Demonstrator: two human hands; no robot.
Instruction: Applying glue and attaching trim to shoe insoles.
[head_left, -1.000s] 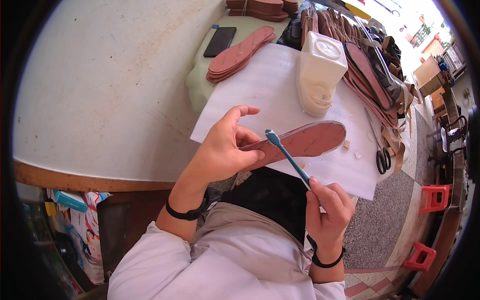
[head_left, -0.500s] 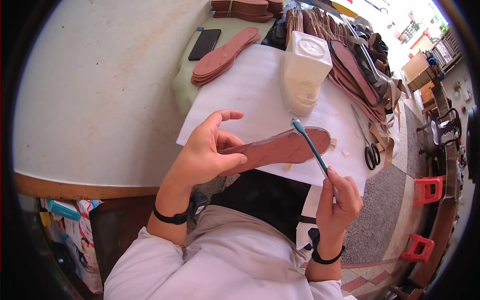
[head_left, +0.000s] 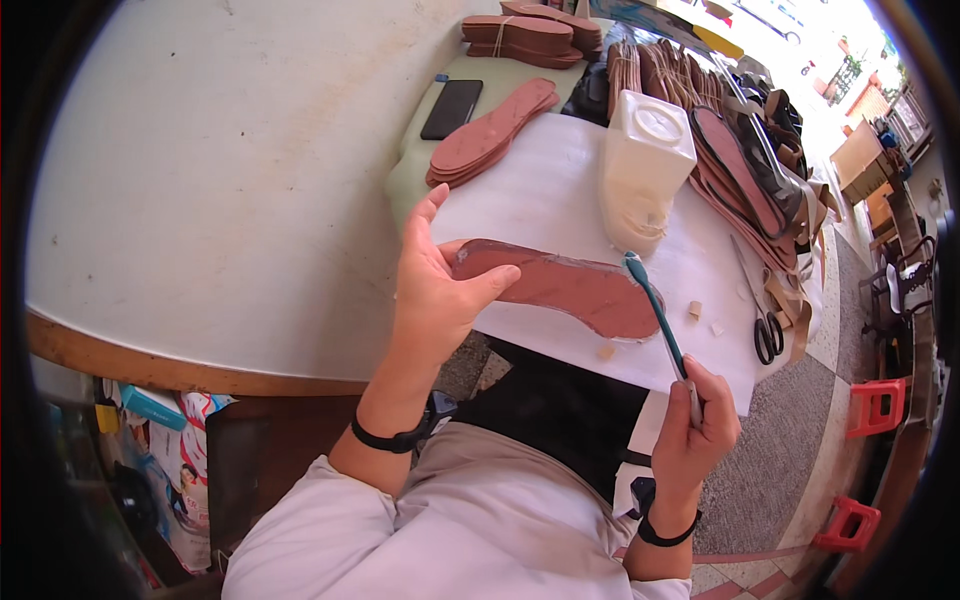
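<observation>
My left hand (head_left: 435, 290) grips a reddish-brown shoe insole (head_left: 565, 290) by its left end, thumb on top and the other fingers mostly behind it. Pale, wet-looking residue runs along parts of the insole's rim. In my right hand (head_left: 700, 415) is a teal toothbrush (head_left: 662, 320), held by the lower handle. Its bristle end meets or hovers just over the insole's upper right edge; I cannot tell which. Behind the insole stands a cut white plastic jug (head_left: 650, 150), base upward, on a white sheet (head_left: 540, 190).
A stack of insoles (head_left: 490, 135) and a black phone (head_left: 452, 110) lie at the far left of the sheet. Bundled insoles (head_left: 530, 38) are further back. Dark-rimmed insoles (head_left: 740, 170) and black-handled scissors (head_left: 768, 338) lie to the right. Red stools (head_left: 876, 395) stand on the floor.
My left hand has turned the insole, so its left end is raised and its right end lower. The brush head remains by the insole's edge. The whole view has shifted slightly.
</observation>
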